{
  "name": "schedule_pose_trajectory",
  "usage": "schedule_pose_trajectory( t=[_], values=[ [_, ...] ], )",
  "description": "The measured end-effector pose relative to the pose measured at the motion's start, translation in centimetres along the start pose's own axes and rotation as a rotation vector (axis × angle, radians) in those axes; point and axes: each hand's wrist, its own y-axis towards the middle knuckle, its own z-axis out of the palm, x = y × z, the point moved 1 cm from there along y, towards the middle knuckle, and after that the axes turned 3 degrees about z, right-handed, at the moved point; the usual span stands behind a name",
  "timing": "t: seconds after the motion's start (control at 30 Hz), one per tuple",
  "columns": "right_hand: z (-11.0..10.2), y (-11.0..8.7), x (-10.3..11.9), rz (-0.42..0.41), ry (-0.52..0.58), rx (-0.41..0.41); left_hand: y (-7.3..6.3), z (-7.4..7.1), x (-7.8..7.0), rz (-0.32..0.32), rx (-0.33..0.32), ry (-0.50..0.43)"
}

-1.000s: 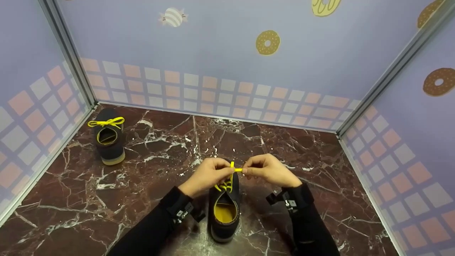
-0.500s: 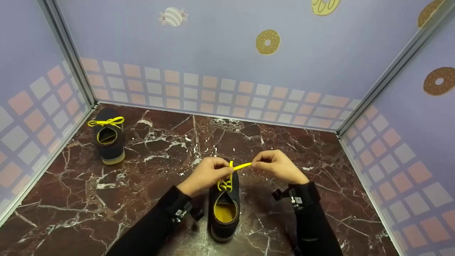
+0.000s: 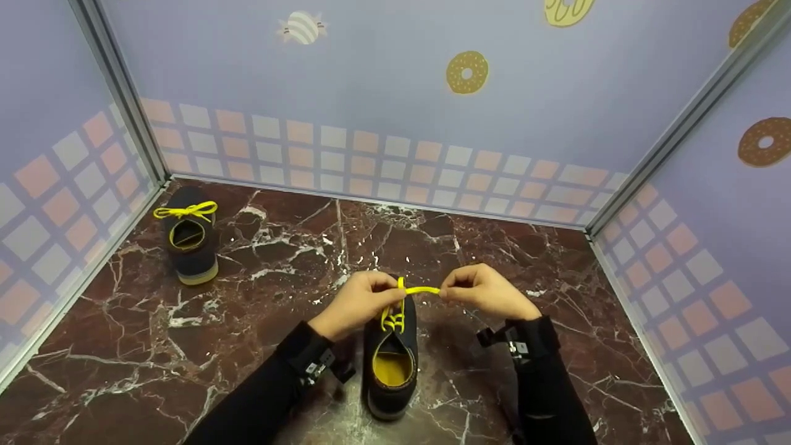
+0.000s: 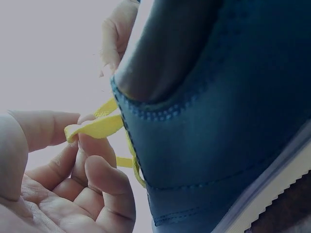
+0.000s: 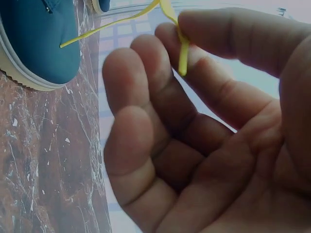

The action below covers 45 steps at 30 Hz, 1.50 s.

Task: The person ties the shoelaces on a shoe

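A dark shoe (image 3: 392,395) with a yellow lining stands upright on the marbled surface, its toe pointing away. Above its front, my left hand (image 3: 358,303) pinches a yellow shoelace (image 4: 99,127) between thumb and fingers; a short bit of lace pokes up past the fingertips. To the right, my right hand (image 3: 491,293) pinches the lace near one end, the tip sticking out below the thumb in the right wrist view. A nearly level length of lace spans the gap between both hands. The left hand hides part of the toe.
Far left stands a second dark shoe (image 3: 194,262), its yellow lace (image 3: 185,211) tied in a bow. Purple printed panels (image 3: 383,93) with metal edges enclose the marbled surface (image 3: 278,371) at the back and both sides.
My right hand has moved right from close beside the left hand, drawing out a longer stretch of lace between them. The left hand has barely shifted, and both shoes are where they were.
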Motion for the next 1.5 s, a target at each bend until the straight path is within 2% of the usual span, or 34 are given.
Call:
schedule_pose_trajectory(
  t=[0.2, 0.37, 0.77, 1.23, 1.5],
  values=[
    [0.01, -0.01, 0.13, 0.000, -0.024, 0.012, 0.07, -0.39, 0.15, -0.009, -0.008, 0.005],
    [-0.23, 0.01, 0.15, 0.002, -0.034, -0.012, 0.09, -0.37, 0.16, -0.009, 0.005, 0.000],
    [-0.43, -0.32, 0.04, 0.012, 0.007, -0.037, -0.13, -0.09, -0.18, 0.001, 0.011, 0.006],
    [-0.22, -0.15, 0.07, 0.008, -0.004, -0.014, -0.03, -0.26, 0.02, -0.043, 0.027, -0.113],
    [-0.33, -0.25, 0.30, -0.050, 0.031, 0.021, 0.10, -0.32, 0.32, -0.043, 0.025, -0.171]
  ],
)
